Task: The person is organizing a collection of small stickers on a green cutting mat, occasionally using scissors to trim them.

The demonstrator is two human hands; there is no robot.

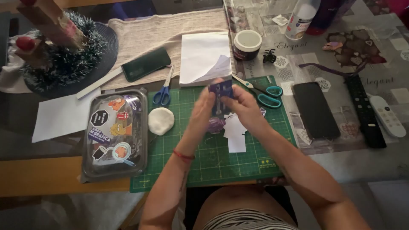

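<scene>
Purple card piece point(221, 89) sits pinched between both hands above the green mat point(191, 140): left hand point(203, 111) and right hand point(242, 106) close together, fingers clamped on its edges. Pressed too hard, it could crease; loosened, it could drop onto the white cutout point(235, 132)

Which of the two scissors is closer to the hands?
The teal-handled scissors, just beside the right hand on the green mat. The blue-handled scissors lie farther off, left of the mat.
</scene>
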